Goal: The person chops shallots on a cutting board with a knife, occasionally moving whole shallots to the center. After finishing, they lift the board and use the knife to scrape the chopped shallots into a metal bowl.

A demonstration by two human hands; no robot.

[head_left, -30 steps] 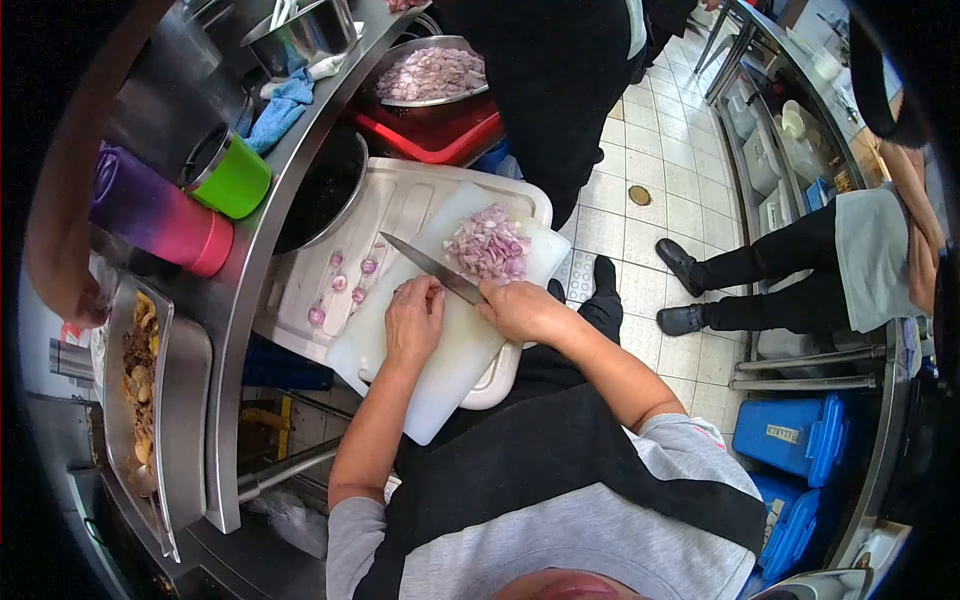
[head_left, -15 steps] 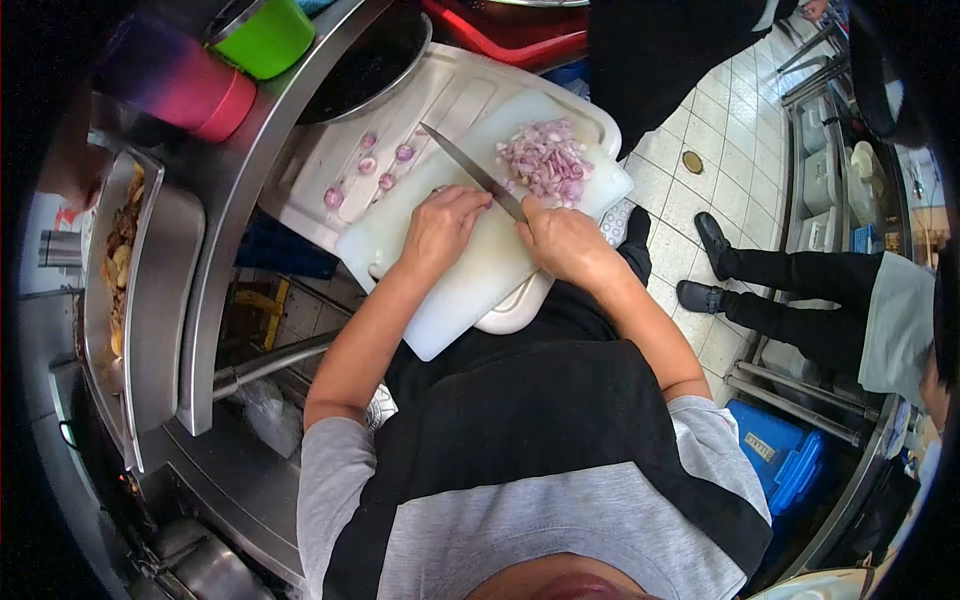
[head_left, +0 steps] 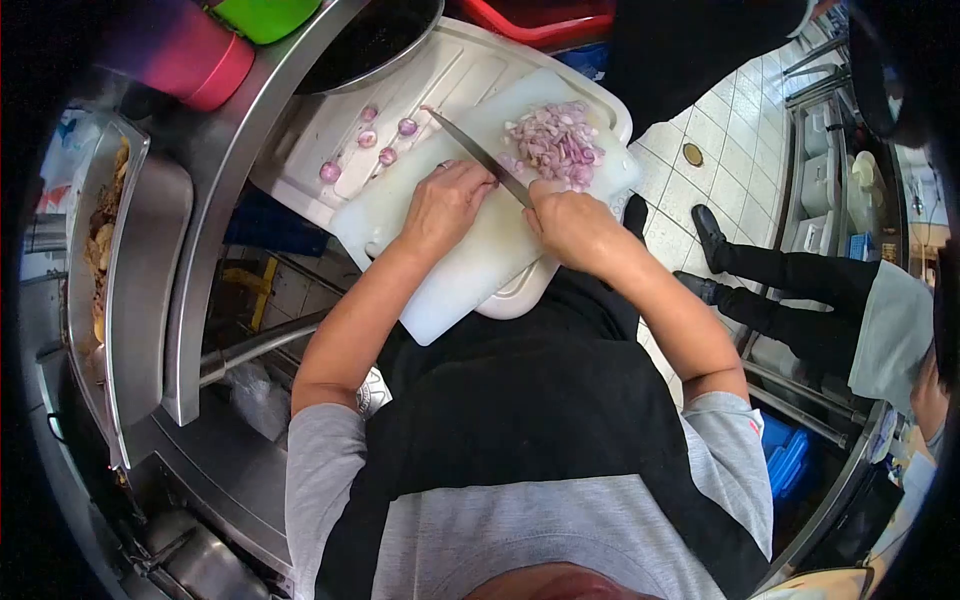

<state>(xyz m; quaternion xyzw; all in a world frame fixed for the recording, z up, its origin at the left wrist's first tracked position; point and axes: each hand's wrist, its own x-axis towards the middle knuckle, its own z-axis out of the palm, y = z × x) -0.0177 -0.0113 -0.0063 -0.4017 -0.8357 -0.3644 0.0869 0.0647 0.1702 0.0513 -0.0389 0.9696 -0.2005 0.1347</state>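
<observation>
My right hand [head_left: 575,228] is closed on the handle of a kitchen knife [head_left: 480,155]. Its long blade points up and left across the white cutting board [head_left: 440,300]. Close against the blade, my left hand [head_left: 447,205] presses down with curled fingers; what lies under the fingertips is hidden. Beyond the blade, on the board's far right part, sits a pile of chopped purple shallots [head_left: 555,142]. Several small peeled shallots [head_left: 367,138] lie on the cream plastic lid or tray [head_left: 300,165] beneath the board, to its left.
A dark pan [head_left: 370,50] and a red tub [head_left: 540,22] border the work area. Left is a steel counter edge [head_left: 215,170] with a pink container [head_left: 215,75] and a food-filled metal tray [head_left: 150,300]. Another person's legs [head_left: 800,290] stand at right on the tiled floor.
The view has shifted slightly, and the board sits a little higher in it. Both hands keep their places at the knife, and the chopped pile looks much the same.
</observation>
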